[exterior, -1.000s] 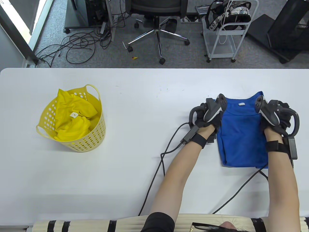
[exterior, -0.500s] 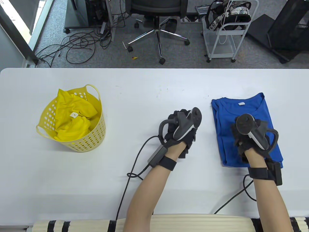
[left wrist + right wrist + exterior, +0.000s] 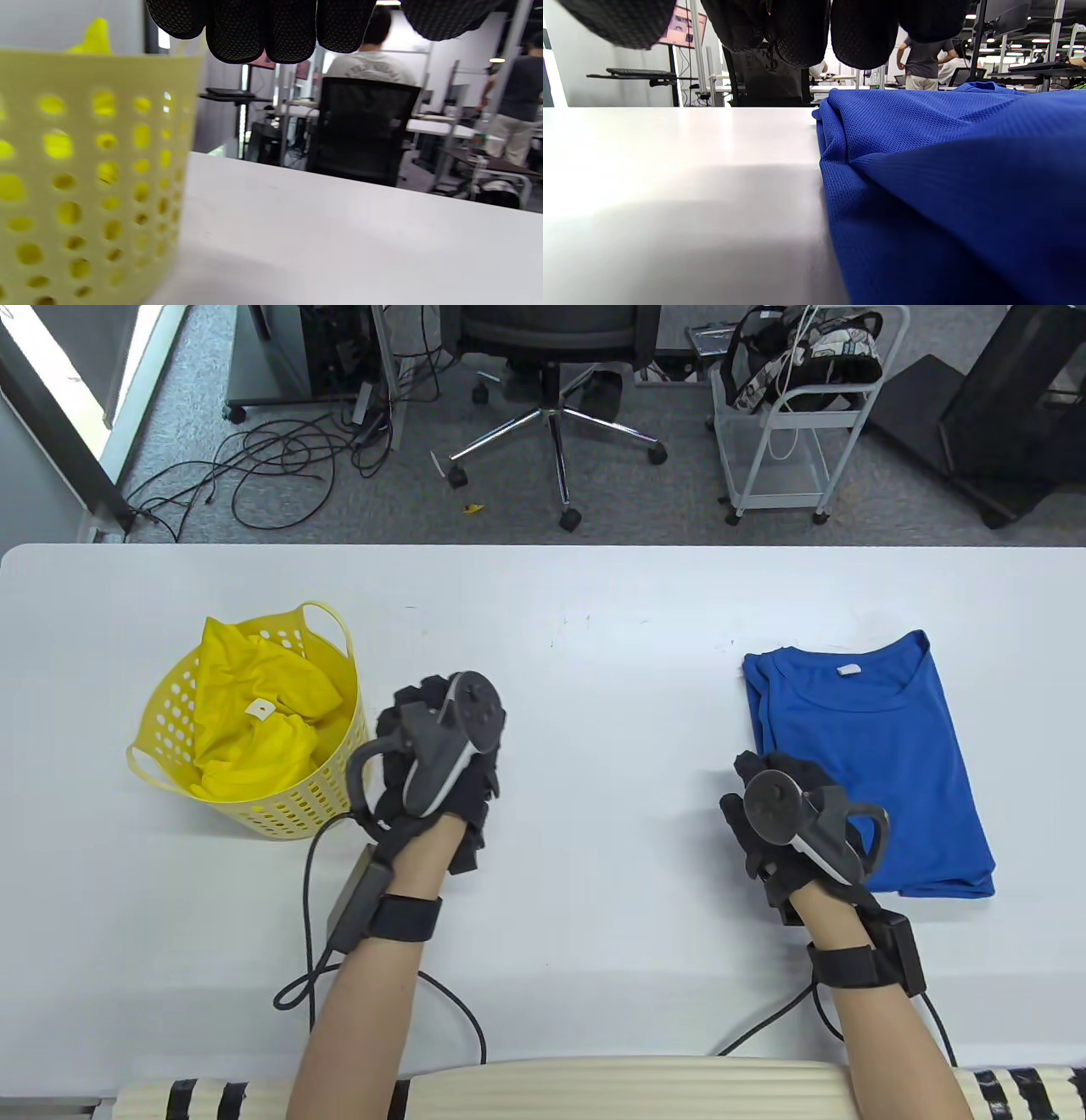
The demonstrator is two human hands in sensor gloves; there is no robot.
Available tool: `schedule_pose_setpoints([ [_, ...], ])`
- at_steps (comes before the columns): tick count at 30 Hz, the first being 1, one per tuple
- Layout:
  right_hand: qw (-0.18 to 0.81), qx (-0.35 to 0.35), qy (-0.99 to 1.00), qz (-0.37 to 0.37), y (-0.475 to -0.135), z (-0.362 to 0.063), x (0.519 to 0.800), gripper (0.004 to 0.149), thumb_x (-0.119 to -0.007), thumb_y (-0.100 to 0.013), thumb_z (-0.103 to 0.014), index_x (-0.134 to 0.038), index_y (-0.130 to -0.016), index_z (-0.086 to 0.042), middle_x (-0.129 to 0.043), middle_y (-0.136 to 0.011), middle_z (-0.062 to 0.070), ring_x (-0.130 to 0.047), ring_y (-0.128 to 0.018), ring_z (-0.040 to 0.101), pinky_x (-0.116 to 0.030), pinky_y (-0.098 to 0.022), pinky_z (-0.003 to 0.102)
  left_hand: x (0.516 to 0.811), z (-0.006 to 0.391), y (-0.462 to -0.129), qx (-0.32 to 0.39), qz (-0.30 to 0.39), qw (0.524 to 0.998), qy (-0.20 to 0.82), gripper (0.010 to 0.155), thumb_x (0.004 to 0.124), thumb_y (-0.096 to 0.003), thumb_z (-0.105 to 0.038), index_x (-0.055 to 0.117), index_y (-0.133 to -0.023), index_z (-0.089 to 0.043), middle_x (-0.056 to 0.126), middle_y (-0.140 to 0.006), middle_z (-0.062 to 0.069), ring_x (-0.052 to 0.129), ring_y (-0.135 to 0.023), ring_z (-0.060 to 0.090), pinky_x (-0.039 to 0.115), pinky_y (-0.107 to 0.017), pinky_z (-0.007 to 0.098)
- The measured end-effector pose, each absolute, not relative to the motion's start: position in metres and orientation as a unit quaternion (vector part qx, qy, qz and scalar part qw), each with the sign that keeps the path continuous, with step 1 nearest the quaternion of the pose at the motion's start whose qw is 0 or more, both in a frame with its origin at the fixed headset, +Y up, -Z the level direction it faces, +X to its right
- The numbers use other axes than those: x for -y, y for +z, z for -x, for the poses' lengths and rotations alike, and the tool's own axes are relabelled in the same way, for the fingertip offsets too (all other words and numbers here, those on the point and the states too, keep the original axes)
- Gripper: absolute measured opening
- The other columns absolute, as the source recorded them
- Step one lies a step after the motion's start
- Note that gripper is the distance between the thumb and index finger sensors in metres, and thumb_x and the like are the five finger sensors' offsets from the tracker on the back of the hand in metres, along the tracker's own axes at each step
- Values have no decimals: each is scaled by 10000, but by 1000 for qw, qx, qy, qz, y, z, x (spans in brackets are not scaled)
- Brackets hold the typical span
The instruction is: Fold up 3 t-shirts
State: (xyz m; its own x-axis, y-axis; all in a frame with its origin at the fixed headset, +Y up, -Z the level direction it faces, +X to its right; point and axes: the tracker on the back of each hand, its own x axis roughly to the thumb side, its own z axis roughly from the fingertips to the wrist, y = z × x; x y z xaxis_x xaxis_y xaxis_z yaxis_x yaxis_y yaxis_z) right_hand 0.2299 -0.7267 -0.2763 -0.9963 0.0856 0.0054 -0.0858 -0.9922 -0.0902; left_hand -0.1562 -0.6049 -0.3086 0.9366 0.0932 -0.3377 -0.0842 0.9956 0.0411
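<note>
Table view, left to right | yellow basket (image 3: 254, 746) held crumpled yellow shirts (image 3: 254, 695) | left hand (image 3: 437, 768) hovered just right of basket, fingers relaxed, holding nothing | right hand (image 3: 789, 823) at folded blue shirt's (image 3: 882, 755) near-left edge, fingers loose, gripping nothing | white table (image 3: 594, 628).

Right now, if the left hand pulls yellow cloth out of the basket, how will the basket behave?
The yellow basket will likely lift or tip: thin perforated plastic, so probably light. The yellow t-shirts sit crumpled and floppy inside, so they may drag on its rim. The left hand is beside it, holding nothing.
</note>
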Motion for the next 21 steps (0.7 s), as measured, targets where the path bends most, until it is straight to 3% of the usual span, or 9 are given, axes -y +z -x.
schedule_pose_setpoints([
  [6, 56, 29, 998, 7, -278, -237, 732, 556, -762, -410, -475, -659, -903, -241, -682, -984, 113, -704, -869, 440, -579, -649, 636, 561, 240, -333, -273, -5, 962, 11, 642, 735, -408, -592, 575, -984, -357, 639, -1069, 3, 680, -1013, 298, 560, -743, 492],
  [9, 61, 27, 998, 7, -279, -238, 734, 555, -762, -411, -474, -660, -903, -238, -679, -985, 117, -702, -869, 444, -578, -648, 638, 556, 268, -346, -252, -19, 967, -35, 631, 745, -408, -568, 576, -979, -361, 655, -1058, -4, 712, -992, 288, 577, -729, 496],
  [12, 57, 24, 998, 5, -281, -237, 735, 554, -762, -411, -473, -661, -903, -238, -679, -985, 117, -701, -869, 444, -577, -649, 637, 565, 286, -361, -267, -7, 957, -112, 649, 754, -405, -566, 526, -991, -407, 642, -1067, -29, 718, -994, 264, 584, -734, 482],
  [16, 59, 19, 998, 1, -282, -235, 736, 554, -761, -411, -474, -662, -903, -238, -679, -986, 118, -702, -868, 444, -577, -648, 638, 588, 303, -378, -292, 45, 946, -134, 752, 762, -392, -591, 398, -1029, -424, 521, -1121, -22, 664, -1025, 275, 564, -745, 485],
  [21, 60, 6, 998, -4, -284, -233, 739, 554, -759, -413, -475, -661, -904, -238, -674, -990, 121, -700, -869, 446, -577, -649, 637, 614, 317, -392, -328, 148, 928, -92, 777, 707, -416, -604, 292, -1045, -417, 365, -1162, 5, 572, -1065, 308, 528, -759, 494],
])
